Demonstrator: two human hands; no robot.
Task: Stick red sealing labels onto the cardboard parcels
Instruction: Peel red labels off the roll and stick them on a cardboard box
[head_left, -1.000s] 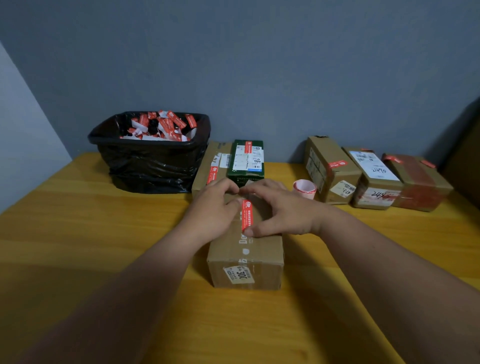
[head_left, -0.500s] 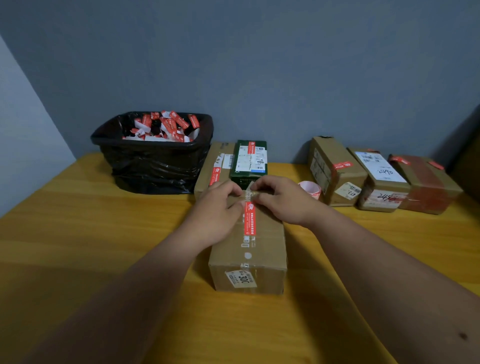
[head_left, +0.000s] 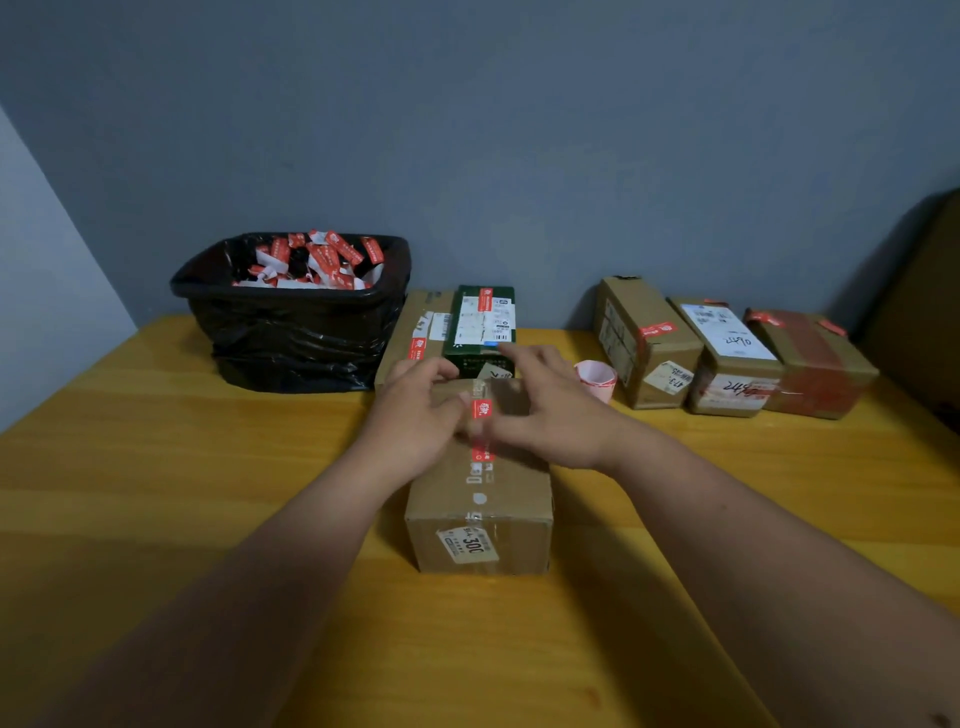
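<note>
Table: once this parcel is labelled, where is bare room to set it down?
Bare wood lies left of the parcel, in front of the black bin, and along the near table edge. A smaller patch sits right, before the three boxes. The back is crowded: bin, green box, label roll.

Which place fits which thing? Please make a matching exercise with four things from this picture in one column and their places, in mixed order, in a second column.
Things:
1. black bin
2. green box
3. pink roll
4. parcel with the number 300

Places:
A. under both hands, nearest the camera
B. far left, by the wall
C. on the table, to the right of the green box
D. on top of a flat cardboard box

Pairs: 1-B, 2-D, 3-C, 4-A
</note>
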